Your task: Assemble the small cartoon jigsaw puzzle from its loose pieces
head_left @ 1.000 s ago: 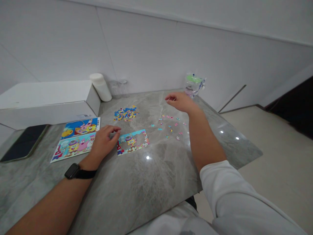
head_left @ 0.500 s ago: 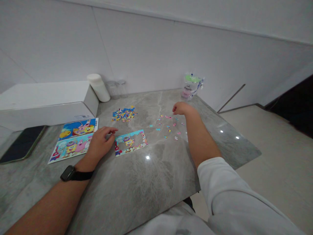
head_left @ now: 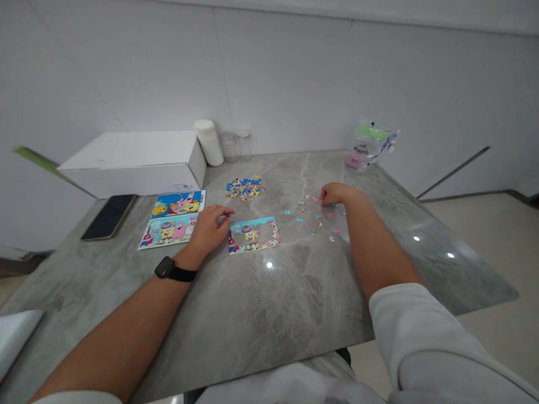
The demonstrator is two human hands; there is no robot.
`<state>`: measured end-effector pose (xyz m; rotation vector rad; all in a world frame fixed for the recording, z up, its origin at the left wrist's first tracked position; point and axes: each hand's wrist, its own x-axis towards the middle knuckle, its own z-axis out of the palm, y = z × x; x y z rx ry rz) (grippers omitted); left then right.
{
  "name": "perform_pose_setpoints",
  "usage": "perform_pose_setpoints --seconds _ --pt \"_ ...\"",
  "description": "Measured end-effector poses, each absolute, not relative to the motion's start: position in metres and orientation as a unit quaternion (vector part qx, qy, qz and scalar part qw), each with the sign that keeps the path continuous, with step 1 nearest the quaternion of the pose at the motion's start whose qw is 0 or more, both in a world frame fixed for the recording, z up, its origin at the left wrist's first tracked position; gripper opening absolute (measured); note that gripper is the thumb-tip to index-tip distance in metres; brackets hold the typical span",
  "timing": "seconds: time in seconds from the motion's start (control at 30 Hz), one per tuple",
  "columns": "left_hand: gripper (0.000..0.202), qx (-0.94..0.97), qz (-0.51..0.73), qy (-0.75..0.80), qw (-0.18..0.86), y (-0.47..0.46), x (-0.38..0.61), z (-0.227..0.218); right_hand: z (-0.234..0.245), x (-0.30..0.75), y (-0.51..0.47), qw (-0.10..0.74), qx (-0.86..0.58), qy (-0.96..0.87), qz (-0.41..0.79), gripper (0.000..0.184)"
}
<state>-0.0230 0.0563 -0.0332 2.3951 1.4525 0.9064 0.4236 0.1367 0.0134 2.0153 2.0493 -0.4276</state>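
The partly assembled jigsaw puzzle (head_left: 259, 246) lies flat on the grey table, its border joined and a cartoon figure filled in at centre left, with gaps around it. Beside its left edge rests my left hand (head_left: 209, 227), fingers loosely bent and apart, holding nothing. To the right of the puzzle, several loose puzzle pieces (head_left: 300, 220) are scattered, mostly blue and pink. My right hand (head_left: 334, 193) is down at the far side of these pieces, fingers pinched together. Whatever is between its fingertips is hidden. Behind the puzzle sits a heap of mixed puzzle pieces (head_left: 245, 189).
Left of my left hand lie a printed picture sheet (head_left: 168, 231) and a blue picture card (head_left: 179, 203). Farther left is a phone (head_left: 108, 217). Along the wall stand a white box (head_left: 138, 154), a white bottle (head_left: 209, 143), two glass jars (head_left: 236, 146) and a plastic bag (head_left: 366, 148).
My view has swung left, so everything appears farther right. My right hand has come down and left among the loose pieces. My left hand stays beside the puzzle.
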Motion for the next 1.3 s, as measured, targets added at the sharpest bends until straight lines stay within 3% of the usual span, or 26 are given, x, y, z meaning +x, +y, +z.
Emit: perform_pose_setpoints --seconds 0.1,0.27,0.4,0.5,0.87,1.3 --pt "0.029 0.809 0.302 0.495 0.098 0.055 -0.022 -0.032 0.019 0.421 0.136 0.088 0.687 0.704 -0.157 0.010" --pt "0.028 0.811 0.316 0.481 0.106 0.052 -0.020 -0.029 0.038 0.410 0.133 -0.053 0.648 0.739 -0.179 0.005" --pt "0.026 0.807 0.320 0.483 0.112 0.048 -0.016 -0.024 0.055 0.375 0.117 -0.195 0.549 0.754 -0.305 0.024" --pt "0.022 0.806 0.332 0.477 0.114 0.044 -0.012 -0.018 0.056 0.336 0.102 -0.254 0.476 0.734 -0.412 0.035" --pt "0.020 0.772 0.378 0.467 0.208 0.025 0.007 0.003 0.019 0.244 0.074 -0.326 0.408 0.668 -0.530 0.027" --pt "0.021 0.737 0.382 0.471 0.300 0.022 0.015 -0.007 0.008 0.230 0.066 -0.314 0.378 0.712 -0.501 0.027"
